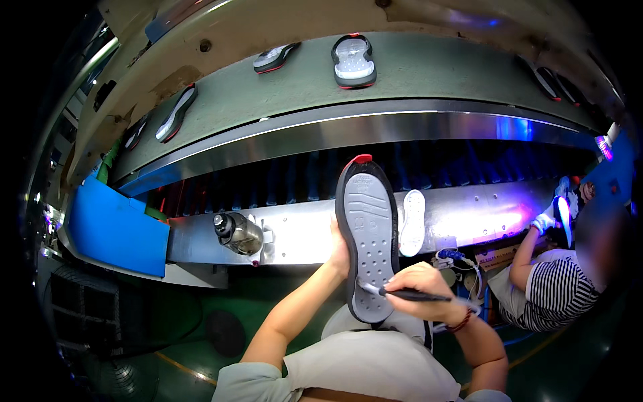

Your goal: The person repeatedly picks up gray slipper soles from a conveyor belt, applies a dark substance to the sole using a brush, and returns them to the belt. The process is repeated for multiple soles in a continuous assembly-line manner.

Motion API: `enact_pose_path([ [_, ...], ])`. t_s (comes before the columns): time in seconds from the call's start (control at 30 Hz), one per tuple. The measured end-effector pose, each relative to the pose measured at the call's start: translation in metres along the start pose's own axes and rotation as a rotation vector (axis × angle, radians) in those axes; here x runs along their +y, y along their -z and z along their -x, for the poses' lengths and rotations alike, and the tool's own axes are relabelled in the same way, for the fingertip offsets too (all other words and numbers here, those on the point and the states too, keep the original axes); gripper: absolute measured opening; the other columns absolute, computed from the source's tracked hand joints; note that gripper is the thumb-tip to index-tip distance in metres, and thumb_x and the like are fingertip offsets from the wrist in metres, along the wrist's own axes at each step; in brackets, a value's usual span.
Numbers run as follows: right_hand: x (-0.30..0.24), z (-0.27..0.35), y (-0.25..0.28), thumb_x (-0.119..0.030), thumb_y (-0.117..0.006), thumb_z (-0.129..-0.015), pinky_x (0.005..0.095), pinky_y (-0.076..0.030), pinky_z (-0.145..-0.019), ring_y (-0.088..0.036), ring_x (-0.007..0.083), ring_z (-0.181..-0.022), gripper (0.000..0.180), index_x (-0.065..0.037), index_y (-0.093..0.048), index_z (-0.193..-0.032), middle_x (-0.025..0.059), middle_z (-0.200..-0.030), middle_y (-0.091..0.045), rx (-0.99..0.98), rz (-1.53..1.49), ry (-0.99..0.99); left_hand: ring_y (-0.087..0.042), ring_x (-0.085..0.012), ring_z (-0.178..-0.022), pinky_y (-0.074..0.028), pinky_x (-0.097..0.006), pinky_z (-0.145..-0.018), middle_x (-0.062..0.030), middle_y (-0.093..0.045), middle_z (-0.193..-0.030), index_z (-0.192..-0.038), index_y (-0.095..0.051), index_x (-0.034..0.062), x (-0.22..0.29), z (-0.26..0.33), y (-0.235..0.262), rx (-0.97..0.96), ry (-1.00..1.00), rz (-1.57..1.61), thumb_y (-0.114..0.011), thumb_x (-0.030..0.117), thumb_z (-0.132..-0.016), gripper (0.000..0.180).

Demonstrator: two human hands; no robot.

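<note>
The shoe sole (372,221), grey inside with a black rim and a red tip, is held up in front of the metal desk (311,228), above the person's lap, its red end pointing away. The left hand (340,251) grips it by the left edge; most of those fingers are hidden behind it, so how far they are spread cannot be told. The right hand's (422,288) fingers are closed round the black handle of a slim brush-like tool (425,295), whose pale tip meets the lower part of the sole's inner face. That hand covers some of the sole's lower right edge, and the sole itself blocks the view of the desk behind it. On the desk, a white sole-shaped piece (412,221) lies just to the right of the sole in view, and a dark, see-through bottle (241,233) stands to the left, well apart from the hands. Beyond the desk run a dark slot and a metal rail (321,134), then a green belt (228,104) carrying more soles (354,61). A blue panel (117,224) closes off the left end; cables (462,258) and a co-worker in a striped top (562,285) are at the right.
</note>
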State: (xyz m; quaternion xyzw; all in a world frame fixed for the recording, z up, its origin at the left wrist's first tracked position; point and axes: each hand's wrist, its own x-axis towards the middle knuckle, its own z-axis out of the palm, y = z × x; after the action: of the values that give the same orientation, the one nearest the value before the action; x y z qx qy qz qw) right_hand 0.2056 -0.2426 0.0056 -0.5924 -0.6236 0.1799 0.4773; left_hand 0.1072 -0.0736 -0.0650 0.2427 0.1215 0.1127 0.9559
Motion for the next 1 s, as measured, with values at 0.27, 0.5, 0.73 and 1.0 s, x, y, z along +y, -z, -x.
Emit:
enact_pose_path([
  [0.27, 0.007, -0.059, 0.032, -0.004, -0.066, -0.068, 0.0250, -0.048, -0.063, -0.062, 0.0171, -0.068, 0.014, 0.000, -0.065, -0.081, 0.0121, -0.079, -0.065, 0.411, -0.091, -0.053, -0.049, -0.0299, -0.108, -0.041, -0.043, -0.091, -0.0175, -0.043, -0.124, -0.132, -0.028, 0.0050, -0.015, 0.007, -0.051, -0.216, 0.111, 0.137, -0.019, 0.082, -0.068, 0.100],
  [0.5, -0.010, -0.036, 0.034, -0.002, -0.065, -0.073, 0.0201, -0.047, -0.060, -0.059, 0.0097, -0.067, 0.014, 0.001, -0.064, -0.086, 0.0078, -0.077, -0.064, 0.143, -0.583, -0.193, -0.043, -0.0255, -0.115, -0.035, -0.037, -0.097, -0.0118, -0.041, -0.128, -0.130, -0.032, 0.0067, -0.003, 0.018, -0.046, 0.160, -0.096, -0.146, -0.022, 0.077, -0.073, 0.091],
  [0.73, -0.003, -0.029, 0.034, -0.001, -0.069, -0.069, 0.0240, -0.045, -0.073, -0.059, 0.0123, -0.078, 0.020, 0.001, -0.065, -0.088, 0.0093, -0.084, -0.064, -0.102, -0.544, -0.056, -0.048, -0.0371, -0.107, -0.040, -0.047, -0.092, -0.0241, -0.042, -0.122, -0.130, -0.030, 0.0041, 0.013, 0.005, -0.049, -0.059, -0.174, -0.060, -0.027, 0.086, -0.061, 0.107],
  [1.0, -0.004, -0.018, 0.029, -0.001, -0.067, -0.070, 0.0225, -0.047, -0.066, -0.061, 0.0119, -0.075, 0.016, 0.000, -0.065, -0.086, 0.0088, -0.084, -0.066, 0.025, -0.441, -0.016, -0.043, -0.0425, -0.111, -0.039, -0.051, -0.091, -0.0281, -0.031, -0.130, -0.134, -0.021, 0.0030, 0.033, -0.008, -0.055, -0.326, -0.377, 0.028, -0.038, 0.083, -0.061, 0.109],
])
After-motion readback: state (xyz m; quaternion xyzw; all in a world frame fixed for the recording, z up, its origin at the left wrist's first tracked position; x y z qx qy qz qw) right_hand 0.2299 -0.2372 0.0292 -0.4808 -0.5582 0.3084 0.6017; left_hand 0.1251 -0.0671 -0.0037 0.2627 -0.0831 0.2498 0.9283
